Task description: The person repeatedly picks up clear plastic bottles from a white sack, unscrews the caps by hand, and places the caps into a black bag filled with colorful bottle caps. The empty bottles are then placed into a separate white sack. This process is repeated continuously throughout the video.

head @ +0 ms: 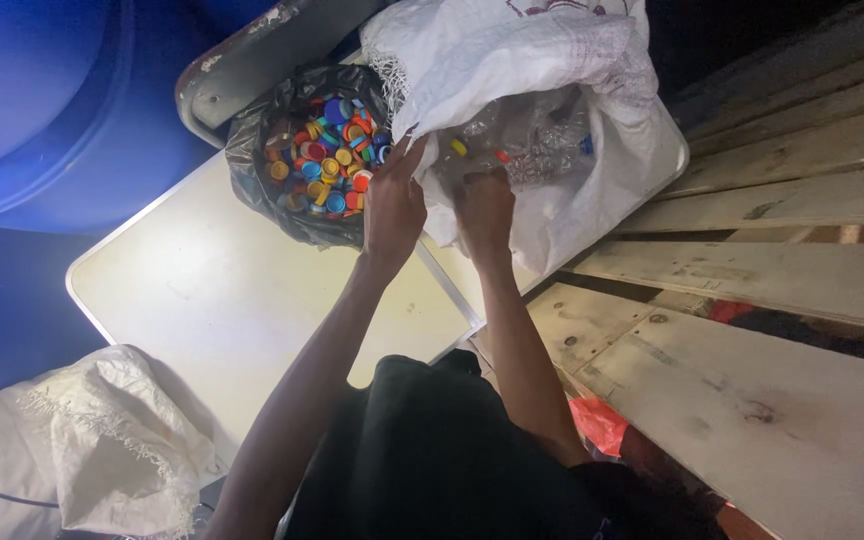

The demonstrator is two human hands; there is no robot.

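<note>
Both hands work at the mouth of the white woven sack [552,120] on the bench [232,290]: left hand [393,205] pinching its rim open, right hand [485,208] reaching among clear plastic bottles [537,140], grip hidden. Better to hold that rim wide, beside the black bag of coloured caps [327,155].

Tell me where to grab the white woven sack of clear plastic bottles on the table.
Grip the white woven sack at its frayed open rim beside the left hand, coming from the person's side. The mouth faces that way, and the loose cloth bunches easily; the right hand already reaches inside.
</note>
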